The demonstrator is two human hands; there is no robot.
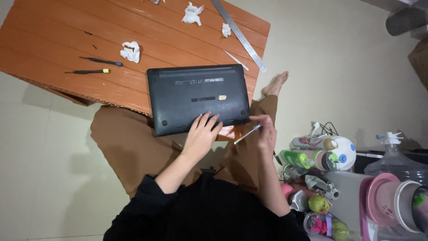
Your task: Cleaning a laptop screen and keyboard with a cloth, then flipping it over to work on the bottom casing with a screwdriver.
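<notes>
To the person's right, on the floor, stands a crowd of containers: a clear water jug with a pump top, a pink plastic bowl tipped on its side with a white bowl nested against it, a green spray bottle lying flat, and a small clear jar with something pink inside; what else they hold cannot be made out. The left hand lies flat with fingers spread apart, palm down on the near edge of the laptop, gripping nothing. The right hand is closed around a thin white stick-like tool, pinched between thumb and fingers, its tip pointing toward the laptop's near right corner but just short of touching it. The laptop is black, closed and turned underside up, showing a long vent strip along the far edge, small labels in the middle and rubber feet at the corners; it rests on the near edge of the orange wooden counter, overhanging slightly above the person's lap. On the counter further off lie two small screwdrivers, crumpled white tissues and a long metal ruler.
</notes>
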